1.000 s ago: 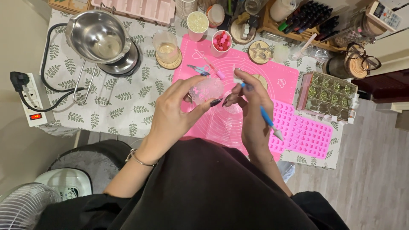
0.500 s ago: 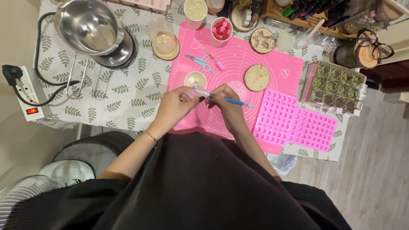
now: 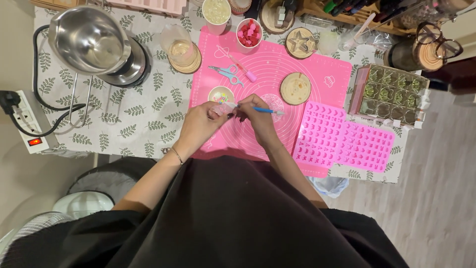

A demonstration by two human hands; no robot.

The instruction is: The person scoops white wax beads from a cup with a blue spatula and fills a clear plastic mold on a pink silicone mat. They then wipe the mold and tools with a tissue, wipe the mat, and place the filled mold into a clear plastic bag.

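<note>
Both hands now sit lower over the pink silicone mat [image 3: 277, 74] than a second ago, near its near edge: left hand [image 3: 201, 124] pinches a small clear piece [image 3: 216, 110], right hand [image 3: 255, 119] grips a blue pen tool [image 3: 263, 110]. Just beyond, a small cup [image 3: 221, 95] holds coloured beads; far, a white cup [image 3: 249, 33] holds red pieces; open mat lies between the hands and the pink mould [image 3: 342, 141] at right.
</note>
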